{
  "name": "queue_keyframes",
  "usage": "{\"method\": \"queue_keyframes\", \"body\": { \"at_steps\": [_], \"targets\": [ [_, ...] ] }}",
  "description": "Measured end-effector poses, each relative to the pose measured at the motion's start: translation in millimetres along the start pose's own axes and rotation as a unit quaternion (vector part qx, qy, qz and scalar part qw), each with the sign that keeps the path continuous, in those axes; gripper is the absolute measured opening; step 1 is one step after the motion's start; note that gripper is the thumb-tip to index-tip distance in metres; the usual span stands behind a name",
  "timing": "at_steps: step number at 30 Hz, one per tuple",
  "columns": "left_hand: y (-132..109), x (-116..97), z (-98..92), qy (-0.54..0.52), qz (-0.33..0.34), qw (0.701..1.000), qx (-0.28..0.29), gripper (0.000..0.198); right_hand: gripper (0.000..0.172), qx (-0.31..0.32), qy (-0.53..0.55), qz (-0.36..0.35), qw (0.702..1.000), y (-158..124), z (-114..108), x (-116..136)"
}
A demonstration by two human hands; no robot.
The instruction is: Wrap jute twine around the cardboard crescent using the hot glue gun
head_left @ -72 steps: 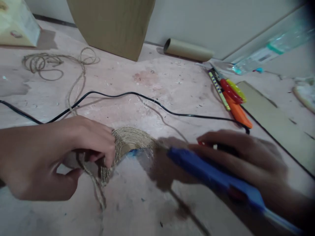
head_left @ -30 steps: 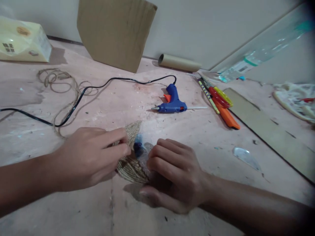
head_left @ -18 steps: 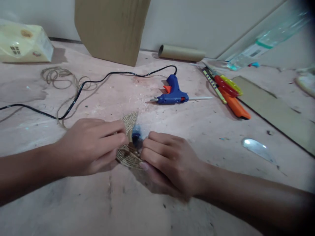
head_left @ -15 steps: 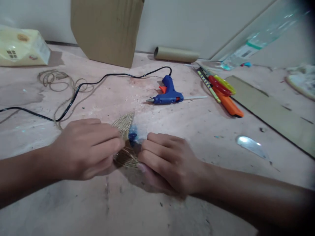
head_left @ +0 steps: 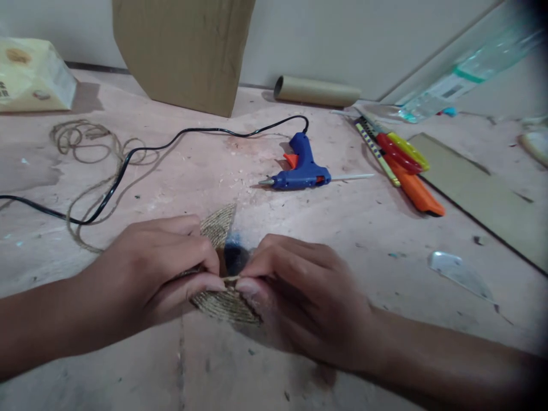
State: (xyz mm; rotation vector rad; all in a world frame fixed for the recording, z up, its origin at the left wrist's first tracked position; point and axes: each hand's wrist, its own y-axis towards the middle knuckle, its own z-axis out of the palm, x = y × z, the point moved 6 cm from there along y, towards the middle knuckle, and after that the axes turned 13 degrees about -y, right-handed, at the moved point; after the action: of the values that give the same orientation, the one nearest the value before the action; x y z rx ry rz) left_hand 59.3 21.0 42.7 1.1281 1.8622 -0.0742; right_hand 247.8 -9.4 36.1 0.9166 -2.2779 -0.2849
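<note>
A clear plastic piece wound with jute twine (head_left: 219, 228) lies low in the middle of the pinkish board (head_left: 342, 240), with a blue patch showing inside it. My left hand (head_left: 158, 274) grips its left side, fingers closed over the wound twine. My right hand (head_left: 299, 291) meets it from the right, thumb and fingers pinched on the same twine-wrapped piece. Both thumbs touch over a strand of twine. A blue glue gun (head_left: 299, 171) lies on its side beyond my hands, with its black cord (head_left: 128, 160) running left.
Loose jute twine (head_left: 81, 140) is coiled at the left. A cardboard sheet (head_left: 180, 51) and a cardboard tube (head_left: 317, 91) stand at the back. Coloured cutters and scissors (head_left: 406, 165), a cardboard strip (head_left: 479, 188), a plastic bottle (head_left: 466, 80), a tissue pack (head_left: 29, 74) and a plastic scrap (head_left: 460, 274) lie around.
The glue gun has left my right hand and lies on the board. My right hand has come to the twine-wrapped piece, and both hands have closed together on it.
</note>
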Motion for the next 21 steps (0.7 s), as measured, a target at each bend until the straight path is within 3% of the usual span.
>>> {"method": "queue_keyframes", "body": {
  "at_steps": [5,9,13,21],
  "targets": [
    [12,9,-9.2,0.042,0.021,0.999,0.018,0.052,0.025,0.037,-0.006,0.0,0.999,6,1,-5],
    [16,19,-11.6,0.03,0.056,0.997,0.046,0.046,0.023,0.015,-0.023,-0.033,0.999,7,8,-7],
    [12,31,-8.2,-0.007,0.031,0.996,0.084,0.047,0.021,0.04,0.007,-0.007,0.999,8,13,-14],
    [1,26,-0.5,0.019,0.056,0.993,0.104,0.026,0.023,0.074,-0.022,-0.015,0.997,10,11,-14]
  ]
}}
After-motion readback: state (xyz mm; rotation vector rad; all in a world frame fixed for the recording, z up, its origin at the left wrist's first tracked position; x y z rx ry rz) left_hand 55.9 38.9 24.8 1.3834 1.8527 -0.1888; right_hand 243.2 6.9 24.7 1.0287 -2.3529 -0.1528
